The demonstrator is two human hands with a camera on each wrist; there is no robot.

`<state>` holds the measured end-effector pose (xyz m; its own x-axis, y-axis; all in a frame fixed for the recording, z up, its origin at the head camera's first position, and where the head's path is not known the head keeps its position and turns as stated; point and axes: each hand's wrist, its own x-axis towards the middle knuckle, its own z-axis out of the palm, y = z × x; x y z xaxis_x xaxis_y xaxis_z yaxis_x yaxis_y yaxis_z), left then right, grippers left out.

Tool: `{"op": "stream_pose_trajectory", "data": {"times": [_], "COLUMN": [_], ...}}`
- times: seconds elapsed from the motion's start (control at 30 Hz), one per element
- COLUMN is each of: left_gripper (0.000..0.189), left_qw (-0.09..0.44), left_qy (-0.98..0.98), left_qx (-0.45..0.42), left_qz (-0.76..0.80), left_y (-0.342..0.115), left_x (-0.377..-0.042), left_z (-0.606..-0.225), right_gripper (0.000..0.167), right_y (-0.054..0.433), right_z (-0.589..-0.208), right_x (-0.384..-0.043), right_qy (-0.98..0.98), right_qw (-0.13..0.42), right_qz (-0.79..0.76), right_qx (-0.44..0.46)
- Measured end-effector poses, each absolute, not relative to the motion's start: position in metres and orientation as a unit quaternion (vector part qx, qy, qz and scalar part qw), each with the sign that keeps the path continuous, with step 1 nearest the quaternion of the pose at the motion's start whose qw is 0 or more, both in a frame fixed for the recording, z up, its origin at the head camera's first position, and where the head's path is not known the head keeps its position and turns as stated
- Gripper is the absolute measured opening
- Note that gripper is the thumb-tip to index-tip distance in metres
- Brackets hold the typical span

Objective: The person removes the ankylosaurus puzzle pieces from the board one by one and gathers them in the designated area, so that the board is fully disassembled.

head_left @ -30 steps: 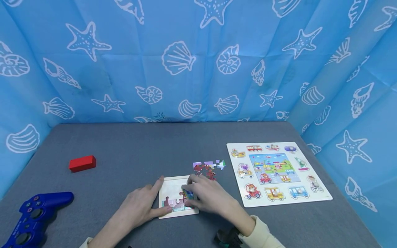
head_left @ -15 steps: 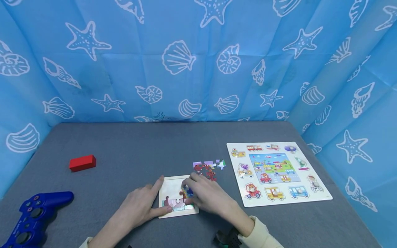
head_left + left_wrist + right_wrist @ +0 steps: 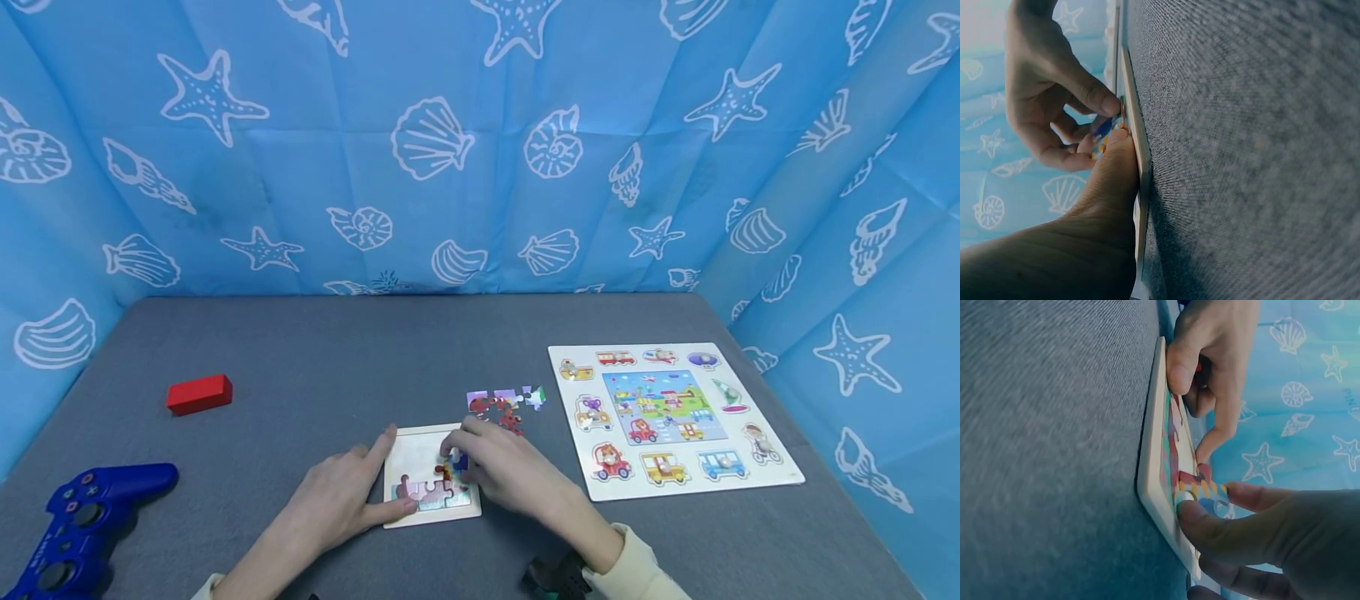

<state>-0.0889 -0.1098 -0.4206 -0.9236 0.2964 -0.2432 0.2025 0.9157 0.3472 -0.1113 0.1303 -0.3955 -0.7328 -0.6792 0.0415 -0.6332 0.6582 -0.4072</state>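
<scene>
A small wooden puzzle tray (image 3: 412, 448) lies flat on the table, with pink and teal jigsaw pieces (image 3: 430, 495) along its near side. My left hand (image 3: 333, 498) spans the tray's left side, its thumb pressing near the front rim and its index finger touching the far corner. Between thumb and fingers, my right hand (image 3: 513, 468) pinches a blue and yellow jigsaw piece (image 3: 1205, 489) over the tray's right part. In the right wrist view that piece stands tilted up from the tray, beside a dark red piece (image 3: 1188, 480). Some of it is hidden behind the fingertips.
Several loose jigsaw pieces (image 3: 506, 400) lie just beyond the right hand. A white picture board (image 3: 581, 433) with vehicle shapes lies at the right. To the left are a red block (image 3: 199, 395) and a blue game controller (image 3: 86, 521). Blue shell-print curtains (image 3: 480, 200) stand behind.
My right thumb has drawn back slightly to the right, uncovering more of the tray's near right corner. The pinched piece has shifted a little in the fingers. My left hand stays in place.
</scene>
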Motion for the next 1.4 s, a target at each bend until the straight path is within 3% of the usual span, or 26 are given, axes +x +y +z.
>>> {"op": "stream_pose_trajectory", "data": {"times": [0.33, 0.83, 1.4], "left_gripper": [0.106, 0.106, 0.105], "left_qw": [0.15, 0.144, 0.147], "left_qy": [0.968, 0.968, 0.967], "left_qx": [0.127, 0.129, 0.13], "left_qz": [0.158, 0.161, 0.162], "left_y": [-0.1094, -0.1094, -0.1091], "left_x": [-0.0899, -0.089, -0.0892], "left_z": [-0.4211, -0.421, -0.4209], "right_gripper": [0.037, 0.04, 0.037], "right_y": [0.1348, 0.1347, 0.1395], "right_z": [-0.3915, -0.3922, -0.386], "right_x": [-0.1171, -0.1204, -0.1185], "right_qy": [0.903, 0.895, 0.899], "right_qw": [0.106, 0.128, 0.113], "right_qz": [-0.186, -0.165, -0.159], "right_qx": [-0.372, -0.395, -0.393]}}
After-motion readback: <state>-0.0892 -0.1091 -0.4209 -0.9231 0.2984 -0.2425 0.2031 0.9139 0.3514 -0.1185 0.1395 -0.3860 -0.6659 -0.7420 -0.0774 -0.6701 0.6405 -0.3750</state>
